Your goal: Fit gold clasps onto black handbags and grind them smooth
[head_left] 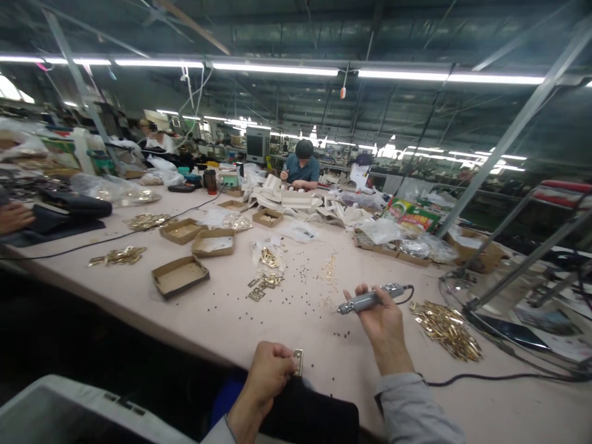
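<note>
My left hand (pixel 271 373) pinches a small gold metal plate (pixel 299 362) with holes in it, at the front edge of the table. Dark material (pixel 314 410) lies just below that hand; whether the plate touches it I cannot tell. In my right hand (pixel 383 324) rests a grey electric screwdriver (pixel 370 300), its tip pointing left over the table and its cord running off the rear end. Tiny dark screws (pixel 342 334) are scattered beneath the tip. Gold rectangular frames (pixel 263 285) lie in a loose group farther left.
A pile of gold metal pieces (pixel 446 330) sits right of my right hand. Shallow cardboard boxes (pixel 179 277) stand to the left. A co-worker (pixel 301 166) sits across the table behind pale pieces. Another person's hand (pixel 15 217) is at the far left. Metal posts (pixel 504 145) rise at the right.
</note>
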The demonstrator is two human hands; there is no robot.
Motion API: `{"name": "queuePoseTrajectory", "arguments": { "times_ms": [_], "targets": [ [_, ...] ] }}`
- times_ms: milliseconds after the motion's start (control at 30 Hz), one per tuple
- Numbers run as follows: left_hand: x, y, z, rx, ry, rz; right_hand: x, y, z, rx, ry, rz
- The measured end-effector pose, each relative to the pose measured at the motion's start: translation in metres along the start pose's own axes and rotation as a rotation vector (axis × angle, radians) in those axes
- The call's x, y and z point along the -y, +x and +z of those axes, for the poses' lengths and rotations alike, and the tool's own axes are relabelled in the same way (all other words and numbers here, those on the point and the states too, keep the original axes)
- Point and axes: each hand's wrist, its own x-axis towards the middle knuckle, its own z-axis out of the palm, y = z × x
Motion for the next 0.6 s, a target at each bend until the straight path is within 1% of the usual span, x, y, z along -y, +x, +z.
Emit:
{"name": "queuePoseTrajectory", "arguments": {
  "times_ms": [133,233,400,600],
  "targets": [
    [-0.007,-0.005,0.004,-0.053,0.015,-0.038,-0.02,-0.032,0.015,0.059,-0.012,0.058],
    [-0.01,-0.008,0.005,-0.056,0.007,-0.05,-0.038,-0.045,0.017,0.064,-0.017,0.112],
    [-0.01,-0.01,0.004,-0.053,-0.016,-0.051,-0.061,-0.051,0.006,0.071,-0.019,0.2],
    [-0.01,-0.01,0.003,-0.056,-0.026,-0.059,-0.071,-0.048,-0.004,0.084,-0.049,0.205]
  ]
}}
